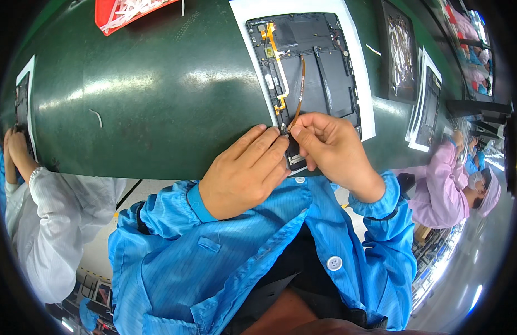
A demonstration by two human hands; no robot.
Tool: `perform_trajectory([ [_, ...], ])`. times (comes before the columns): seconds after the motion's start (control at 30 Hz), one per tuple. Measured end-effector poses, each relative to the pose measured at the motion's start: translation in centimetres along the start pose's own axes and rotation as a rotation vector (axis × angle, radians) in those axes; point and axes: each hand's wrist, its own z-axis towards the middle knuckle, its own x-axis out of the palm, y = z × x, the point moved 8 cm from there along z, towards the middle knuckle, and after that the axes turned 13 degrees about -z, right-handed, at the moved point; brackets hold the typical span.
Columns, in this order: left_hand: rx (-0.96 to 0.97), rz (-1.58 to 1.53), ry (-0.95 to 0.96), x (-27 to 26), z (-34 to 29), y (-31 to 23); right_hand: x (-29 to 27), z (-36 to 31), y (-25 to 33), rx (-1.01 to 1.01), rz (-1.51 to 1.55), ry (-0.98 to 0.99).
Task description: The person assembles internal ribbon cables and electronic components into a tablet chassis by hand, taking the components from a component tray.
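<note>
An opened black tablet housing lies on a white sheet in front of me, its inside facing up. Along its left side runs an orange and white flex cable. A narrow brown flex cable stretches down the middle, and my right hand pinches its near end between thumb and forefinger. My left hand rests with fingers stretched out, the tips at the housing's near left edge beside the right hand's fingertips. The exact spot under the fingertips is hidden.
A red bin of pale strips stands at the far left, and a black tray of strips at the right. Another tablet part lies beyond it. A loose strip is on the green table. Co-workers sit on both sides.
</note>
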Motion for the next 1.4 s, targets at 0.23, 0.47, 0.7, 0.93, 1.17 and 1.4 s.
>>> perform_trajectory([
  [0.23, 0.072, 0.113, 0.110, 0.5, 0.2, 0.0, 0.1, 0.1, 0.0, -0.026, -0.032, 0.009],
  [0.47, 0.066, -0.007, 0.159, 0.2, 1.6, 0.7, -0.2, 0.3, -0.1, -0.022, -0.066, 0.020],
  [0.7, 0.029, -0.045, 0.162, 0.0, 2.0, 1.2, -0.3, 0.4, 0.3, -0.055, -0.091, 0.029],
  [0.93, 0.117, 0.077, 0.219, 0.0, 1.7, 0.3, -0.3, 0.8, 0.2, -0.095, -0.102, 0.060],
  [1.17, 0.095, 0.078, 0.235, -0.2, 2.3, 1.2, -0.2, 1.3, -0.4, -0.138, -0.063, 0.057],
  [1.4, -0.929, -1.089, -0.408, -3.3, -0.8, 7.8, 0.0, -1.4, 2.0, -0.769, -0.545, -0.427],
])
